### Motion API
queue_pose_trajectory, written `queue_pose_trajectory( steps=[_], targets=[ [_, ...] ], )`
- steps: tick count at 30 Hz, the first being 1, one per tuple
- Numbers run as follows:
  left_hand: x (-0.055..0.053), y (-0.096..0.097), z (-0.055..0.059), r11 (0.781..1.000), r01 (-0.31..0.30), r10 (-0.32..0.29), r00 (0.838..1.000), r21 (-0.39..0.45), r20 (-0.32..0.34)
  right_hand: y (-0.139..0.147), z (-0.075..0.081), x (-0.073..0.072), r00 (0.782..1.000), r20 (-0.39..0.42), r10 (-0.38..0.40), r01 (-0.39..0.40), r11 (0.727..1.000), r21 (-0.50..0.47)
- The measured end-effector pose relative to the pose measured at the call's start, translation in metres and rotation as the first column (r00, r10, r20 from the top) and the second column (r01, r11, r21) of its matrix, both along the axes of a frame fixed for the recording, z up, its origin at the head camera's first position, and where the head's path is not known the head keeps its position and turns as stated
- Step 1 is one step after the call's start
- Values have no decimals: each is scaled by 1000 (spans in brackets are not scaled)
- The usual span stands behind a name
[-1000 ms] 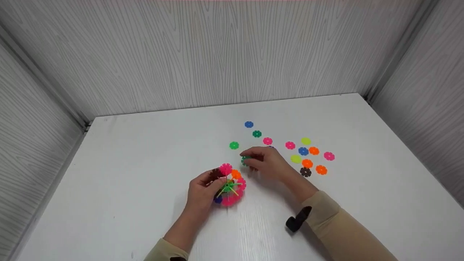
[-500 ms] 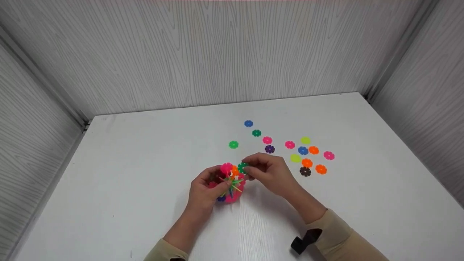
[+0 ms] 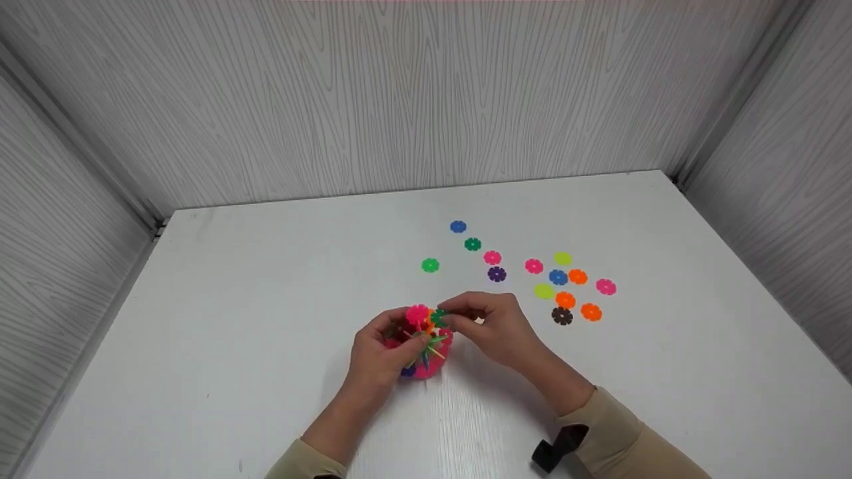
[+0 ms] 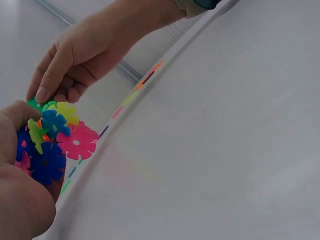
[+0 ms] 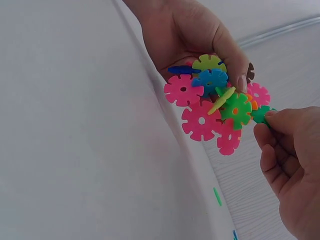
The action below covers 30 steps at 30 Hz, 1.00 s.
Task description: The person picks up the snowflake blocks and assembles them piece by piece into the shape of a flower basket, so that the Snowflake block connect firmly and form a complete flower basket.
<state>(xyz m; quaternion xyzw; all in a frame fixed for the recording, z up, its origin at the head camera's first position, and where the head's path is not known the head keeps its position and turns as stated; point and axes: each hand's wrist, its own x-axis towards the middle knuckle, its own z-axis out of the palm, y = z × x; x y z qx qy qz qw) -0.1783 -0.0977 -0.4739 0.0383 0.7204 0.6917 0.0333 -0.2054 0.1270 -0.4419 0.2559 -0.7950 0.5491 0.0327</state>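
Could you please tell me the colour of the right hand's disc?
The disc is green, clearest in the right wrist view.

Before me a white table [image 3: 266, 286] bears flat notched discs [image 3: 540, 292], mostly to my right: lined up from far to near, a blue disc [image 3: 454, 227], a dark green disc [image 3: 469, 245], a pink disc [image 3: 489, 258] and a purple disc [image 3: 493, 275]; left of them, a bright green disc [image 3: 427, 266]; further right, two more pink discs [image 3: 530, 267], two yellow discs [image 3: 563, 259], another blue disc [image 3: 555, 278], three orange discs [image 3: 588, 313] and a dark brown disc [image 3: 559, 317]
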Motion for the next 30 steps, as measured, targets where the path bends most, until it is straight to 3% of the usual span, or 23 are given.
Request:
queue_pose_trajectory(
  steps=[16, 21, 30],
  targets=[
    [3, 4, 6, 1000, 13, -14, 1000, 19, 24, -1, 4, 7, 999, -40, -22, 27, 992, 120],
    [2, 3, 5, 1000, 16, -16, 1000, 10, 14, 1, 3, 4, 1000, -8, -4, 4, 996, 93],
    [1, 2, 6, 993, 104, -107, 993, 63, 50, 9, 4, -3, 997, 65, -35, 30, 997, 71]
  ],
)
